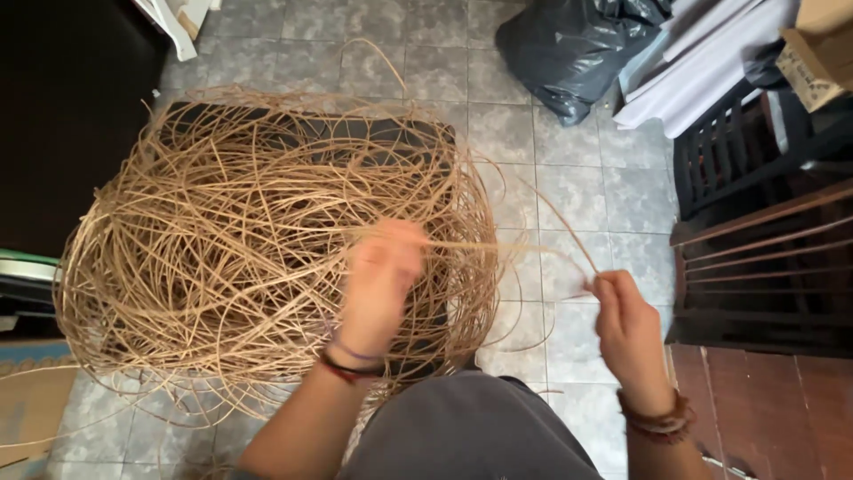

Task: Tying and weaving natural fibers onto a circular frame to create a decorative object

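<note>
A big tangled coil of tan rattan strands (231, 240) lies on a dark mat (355, 133) on the grey tiled floor. My left hand (380, 276), blurred, rests over the right side of the tangle with fingers closed around a strand. One thin rattan strand (524, 249) runs from it to the right. My right hand (622, 316) pinches that strand's end, clear of the pile, above the tiles. Both wrists wear bracelets. My grey-trousered knee (462, 427) shows at the bottom.
A black rubbish bag (569, 49) and white sheets (702, 62) sit at the top right. Dark wooden slatted furniture (764, 231) stands along the right, red tiles (764, 409) below it. A dark panel (62, 116) fills the left; cardboard (27, 409) lies at the bottom left.
</note>
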